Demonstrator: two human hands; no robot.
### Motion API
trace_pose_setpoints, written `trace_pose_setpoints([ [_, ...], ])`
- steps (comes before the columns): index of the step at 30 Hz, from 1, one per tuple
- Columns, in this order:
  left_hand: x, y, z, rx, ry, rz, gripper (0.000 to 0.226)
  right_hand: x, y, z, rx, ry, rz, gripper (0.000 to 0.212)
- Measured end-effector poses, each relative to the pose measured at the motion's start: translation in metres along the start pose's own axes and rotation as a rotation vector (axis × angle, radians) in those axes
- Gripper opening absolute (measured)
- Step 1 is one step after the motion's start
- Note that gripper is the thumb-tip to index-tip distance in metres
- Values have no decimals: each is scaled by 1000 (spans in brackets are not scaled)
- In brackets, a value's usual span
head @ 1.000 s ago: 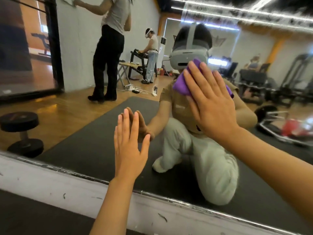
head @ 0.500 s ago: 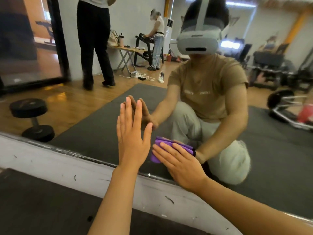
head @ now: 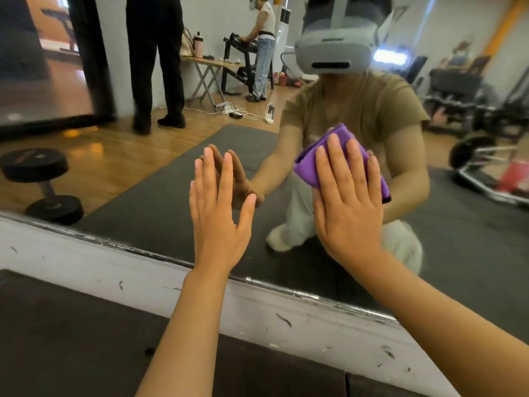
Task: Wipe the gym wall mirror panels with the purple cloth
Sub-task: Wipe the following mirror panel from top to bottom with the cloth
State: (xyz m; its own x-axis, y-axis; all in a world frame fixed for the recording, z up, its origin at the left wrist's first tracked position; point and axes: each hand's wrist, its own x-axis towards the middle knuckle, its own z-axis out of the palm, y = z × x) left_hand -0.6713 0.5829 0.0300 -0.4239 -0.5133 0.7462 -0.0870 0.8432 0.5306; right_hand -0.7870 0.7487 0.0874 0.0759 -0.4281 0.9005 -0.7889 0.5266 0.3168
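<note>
Gym mirror [head: 143, 179] low on the wall: flat right hand [head: 347, 207] pins the purple cloth [head: 309, 164] to it, open, empty left hand [head: 219, 213] braced just beside.

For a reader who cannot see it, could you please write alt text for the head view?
A right hand presses a purple cloth flat against a wall mirror; the left hand rests open-palmed on the glass beside it.
</note>
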Motion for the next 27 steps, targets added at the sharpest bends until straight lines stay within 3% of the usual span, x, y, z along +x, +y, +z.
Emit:
trace_pose_setpoints([
  [7,-9,-1,12,-17,44,-30,73,-121,-35,33,-91,-434,-481,92],
  [11,-14,3,16,-34,62,-57,73,-139,-50,35,-70,-489,-464,62],
  [13,-15,5,17,-41,66,-64,74,-141,-50,35,-92,-514,-503,65],
  [15,-17,5,18,-36,63,-67,75,-143,-42,34,-122,-528,-558,86],
  [18,-21,3,19,-40,45,-62,78,-115,-25,24,-104,-431,-483,112],
  [20,-22,3,19,-48,38,-59,80,-74,-7,11,-55,-227,-253,99],
  [23,-21,7,20,-72,48,-77,83,-17,23,-9,-29,6,27,59],
  [27,-20,12,24,-105,88,-105,84,-23,26,-7,-35,39,0,59],
])
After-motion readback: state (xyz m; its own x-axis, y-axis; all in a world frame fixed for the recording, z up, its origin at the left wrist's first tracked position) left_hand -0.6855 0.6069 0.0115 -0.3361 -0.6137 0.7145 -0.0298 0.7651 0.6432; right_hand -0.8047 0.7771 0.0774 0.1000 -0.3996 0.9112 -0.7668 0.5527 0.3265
